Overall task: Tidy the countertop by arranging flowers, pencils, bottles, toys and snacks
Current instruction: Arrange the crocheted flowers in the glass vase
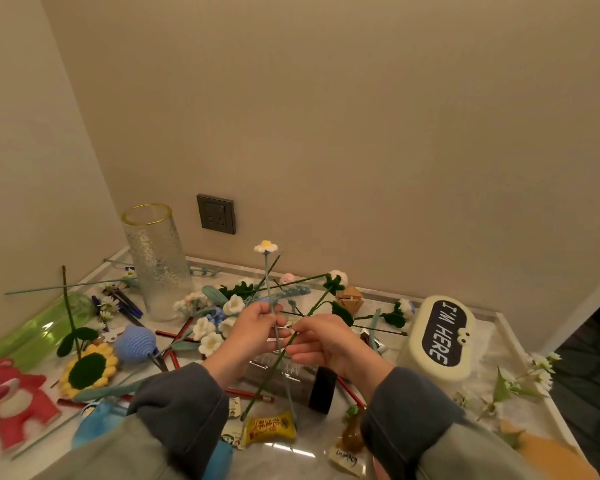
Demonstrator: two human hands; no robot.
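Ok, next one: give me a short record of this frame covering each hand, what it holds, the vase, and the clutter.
left hand: grip on the stem of a white daisy, held upright
right hand: pinches a dark green stem
glass vase: upright, empty, back left
green bottle: lying on its side
countertop: loose flowers, red pencils, pink bear toy, snack packet
progress: no flowers in the vase yet

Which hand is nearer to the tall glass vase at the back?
Left. The left hand holds a daisy stem to the right of the glass vase; the right hand, pinching a green stem, is farther right.
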